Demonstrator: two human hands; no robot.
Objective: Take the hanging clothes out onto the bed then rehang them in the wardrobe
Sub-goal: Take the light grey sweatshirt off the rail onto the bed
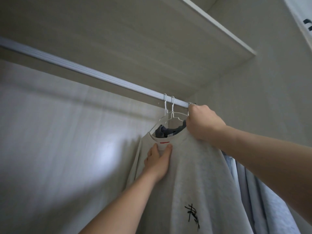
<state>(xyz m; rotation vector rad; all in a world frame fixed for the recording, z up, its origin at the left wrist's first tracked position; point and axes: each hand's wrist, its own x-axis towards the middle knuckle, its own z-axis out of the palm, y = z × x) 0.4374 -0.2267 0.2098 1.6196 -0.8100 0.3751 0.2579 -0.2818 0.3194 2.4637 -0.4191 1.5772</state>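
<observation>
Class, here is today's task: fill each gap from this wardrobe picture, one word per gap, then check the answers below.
The right hand grips a white hanger up at the wardrobe ____.
The left hand rests on the grey ____.
Behind it hangs a light ____ garment.
The print on the grey one is ____.
Answers: rail; T-shirt; blue; black.

Dim soft light, pale glare on back panel [104,149], blurred, bowed edges
</observation>
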